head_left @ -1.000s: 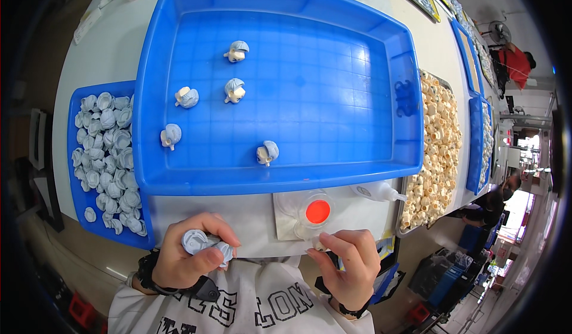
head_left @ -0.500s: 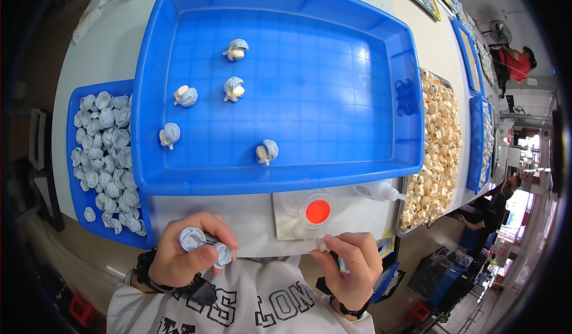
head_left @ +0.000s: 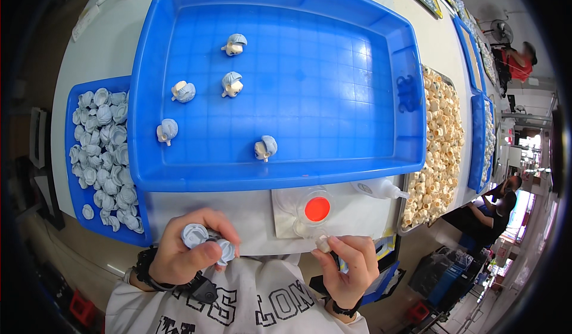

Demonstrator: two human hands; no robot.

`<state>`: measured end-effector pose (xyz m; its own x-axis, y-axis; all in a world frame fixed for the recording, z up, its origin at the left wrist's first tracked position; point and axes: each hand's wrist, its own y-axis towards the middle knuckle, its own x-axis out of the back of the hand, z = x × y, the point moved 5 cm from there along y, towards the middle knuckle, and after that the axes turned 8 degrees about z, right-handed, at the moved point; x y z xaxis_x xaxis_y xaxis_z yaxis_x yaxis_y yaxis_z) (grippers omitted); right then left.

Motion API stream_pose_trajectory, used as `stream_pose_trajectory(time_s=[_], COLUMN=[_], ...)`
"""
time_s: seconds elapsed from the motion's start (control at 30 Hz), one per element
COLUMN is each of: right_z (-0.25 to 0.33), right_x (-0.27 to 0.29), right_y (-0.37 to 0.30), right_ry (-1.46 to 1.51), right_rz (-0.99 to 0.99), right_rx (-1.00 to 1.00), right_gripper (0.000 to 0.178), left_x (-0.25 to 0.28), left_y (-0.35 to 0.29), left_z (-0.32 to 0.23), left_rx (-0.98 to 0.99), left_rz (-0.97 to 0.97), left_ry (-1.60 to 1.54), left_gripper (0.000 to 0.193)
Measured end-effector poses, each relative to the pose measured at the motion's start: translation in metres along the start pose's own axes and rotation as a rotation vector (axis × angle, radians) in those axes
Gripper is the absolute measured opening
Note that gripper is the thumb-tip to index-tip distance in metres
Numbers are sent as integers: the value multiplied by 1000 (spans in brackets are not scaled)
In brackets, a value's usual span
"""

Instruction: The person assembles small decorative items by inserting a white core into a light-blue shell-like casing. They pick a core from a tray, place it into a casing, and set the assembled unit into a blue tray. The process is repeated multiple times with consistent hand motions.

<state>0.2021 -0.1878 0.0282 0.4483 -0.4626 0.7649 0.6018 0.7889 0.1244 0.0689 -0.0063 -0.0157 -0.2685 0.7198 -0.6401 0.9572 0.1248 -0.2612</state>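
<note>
My left hand (head_left: pixel 192 250) is closed round two pale blue doll hair caps (head_left: pixel 195 235), their hollow sides partly showing. Between thumb and fingertips, my right hand (head_left: pixel 350 268) pinches a small cream doll head (head_left: pixel 322 244), partly covered by the fingers. Just beyond that hand stands a clear round dish with a red-orange centre (head_left: pixel 317 209). Inside the large blue tray (head_left: pixel 280 178) lie several cream heads fitted with blue hair caps, one being the capped head (head_left: pixel 266 148) nearest me.
Left of the large tray, a smaller blue tray (head_left: pixel 72 173) holds many loose hair caps. A metal tray (head_left: pixel 411 227) full of cream heads stands at the right. A white squeeze bottle (head_left: pixel 376 188) lies by the large tray's near edge. Other people are in the right background.
The cream head in my right hand shows slightly more between the fingertips. My left hand keeps its hold on the two hair caps. The whole view has shifted a little.
</note>
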Motion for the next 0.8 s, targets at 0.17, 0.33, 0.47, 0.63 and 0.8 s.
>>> stream_pose_trajectory(time_s=[0.17,0.33,0.47,0.63,0.8], right_z=[-8,-14,9,26,34], right_x=[6,2,-10,-14,-16], right_y=[-7,-14,-2,7,13], right_ry=[148,590,734,542,444], right_rz=[-100,-160,-93,117,125], right_rx=[8,-2,153,265,277], right_gripper=[42,38,38,43,42], left_x=[-6,-19,-28,-33,-35], left_y=[0,6,12,10,9], left_z=[3,8,14,11,7], left_rx=[27,101,196,81,19], left_rz=[13,78,101,132,118], left_ry=[23,-19,-95,137,196], left_gripper=[31,29,32,50,50])
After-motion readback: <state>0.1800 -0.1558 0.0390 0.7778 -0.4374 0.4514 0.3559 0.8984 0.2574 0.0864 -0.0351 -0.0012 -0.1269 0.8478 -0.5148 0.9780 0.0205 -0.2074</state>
